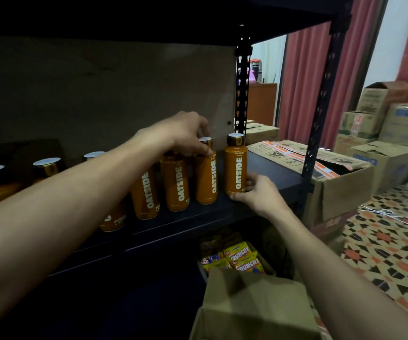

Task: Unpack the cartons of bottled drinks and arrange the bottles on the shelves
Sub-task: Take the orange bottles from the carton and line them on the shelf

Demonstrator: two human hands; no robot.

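Note:
Several orange Oatside bottles stand in a row on a dark shelf (266, 168). My left hand (185, 133) reaches over the row and its fingers curl round the top of the second bottle from the right (206, 177). My right hand (257, 190) grips the base of the rightmost bottle (235, 168), which stands upright on the shelf. More bottles (48, 168) with pale caps stand further left, partly hidden behind my left forearm.
An open carton (254, 305) sits just below me. Yellow snack packs (242, 261) lie on the shelf underneath. An opened taped carton (333, 182) stands right of the black rack post (318, 114), with stacked cartons (394, 133) behind on a patterned floor (382, 251).

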